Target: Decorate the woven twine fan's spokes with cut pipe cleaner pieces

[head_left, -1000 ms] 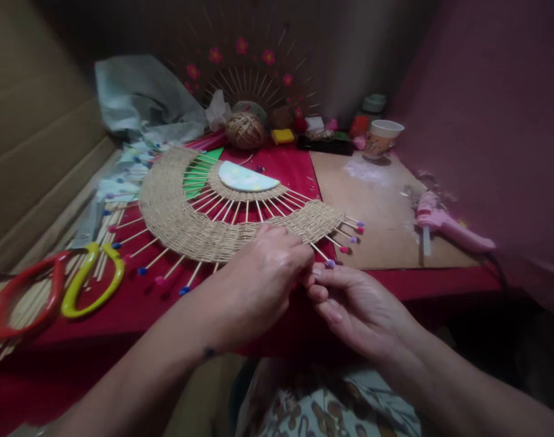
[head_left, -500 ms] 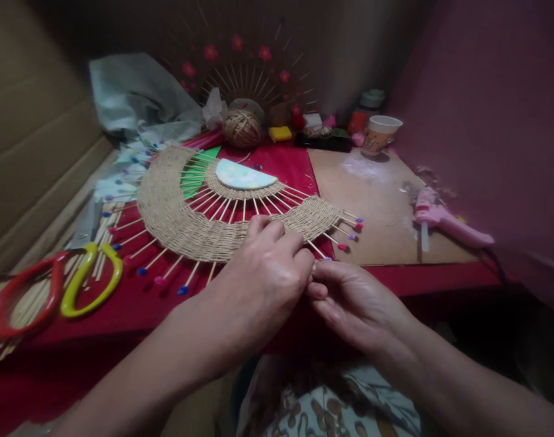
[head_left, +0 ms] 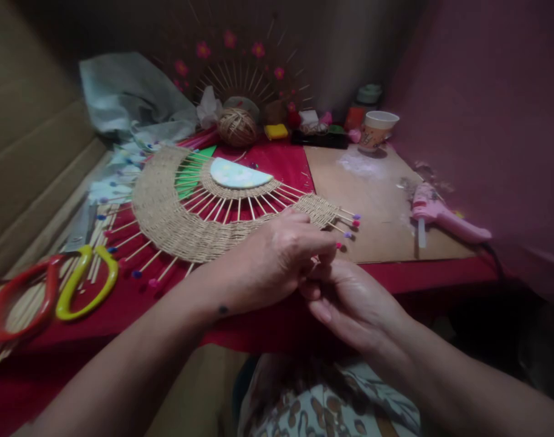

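Observation:
A woven straw fan [head_left: 167, 224] with thin sticks radiating from it lies on the red cloth. Small coloured balls tip its sticks, and a pale blue half-disc [head_left: 239, 173] covers its centre. My left hand [head_left: 286, 249] lies across the fan's lower right edge, its fingers curled closed over the stick ends. Just below and touching it, my right hand [head_left: 354, 300] has thumb and fingers pinched together. A tiny pinkish spot shows between the hands; what they hold is hidden by the fingers.
At left lie scissors [head_left: 79, 285] with red and yellow handles, on loose sticks. A cardboard sheet [head_left: 363, 212] is on the right, with a pink glue gun [head_left: 445, 218] at its edge. Behind stand a twine ball [head_left: 237, 127], a paper cup [head_left: 377, 130] and another flowered fan [head_left: 231, 67].
My left hand has slid right along the fan's edge and now overlaps my right hand's fingertips. My right hand stays nearly in place. The whole view has shifted slightly.

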Available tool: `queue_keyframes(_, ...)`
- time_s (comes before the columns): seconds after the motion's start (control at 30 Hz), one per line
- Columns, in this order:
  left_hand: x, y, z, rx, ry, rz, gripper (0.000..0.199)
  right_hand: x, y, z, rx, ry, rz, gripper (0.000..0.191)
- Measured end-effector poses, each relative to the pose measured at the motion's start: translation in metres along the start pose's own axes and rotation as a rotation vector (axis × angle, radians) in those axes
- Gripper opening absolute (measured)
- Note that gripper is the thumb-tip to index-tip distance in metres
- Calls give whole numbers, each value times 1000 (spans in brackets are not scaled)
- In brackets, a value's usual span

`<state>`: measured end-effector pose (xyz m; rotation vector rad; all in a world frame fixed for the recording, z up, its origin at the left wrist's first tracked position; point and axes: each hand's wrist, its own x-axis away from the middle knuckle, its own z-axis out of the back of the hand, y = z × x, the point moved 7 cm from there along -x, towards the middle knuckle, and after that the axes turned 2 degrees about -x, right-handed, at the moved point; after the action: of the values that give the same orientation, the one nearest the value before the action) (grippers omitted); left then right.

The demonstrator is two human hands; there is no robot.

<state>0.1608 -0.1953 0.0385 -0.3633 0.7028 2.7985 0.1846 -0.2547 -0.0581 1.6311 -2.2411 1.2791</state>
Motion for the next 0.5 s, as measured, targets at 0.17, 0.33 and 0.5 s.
queue_keyframes(0.17, 3, -15, 4, 5, 16, 110, 15, 4, -2, 0, 0, 28, -43, 13)
queue_keyframes(0.33, 15, -21, 21, -57, 8, 137, 7, 5, -1, 3, -27, 42, -99, 7)
queue_keyframes(0.5, 15, -23, 15, -24, -47, 149, 12, 6, -2, 4, -29, 65, -111, 7)
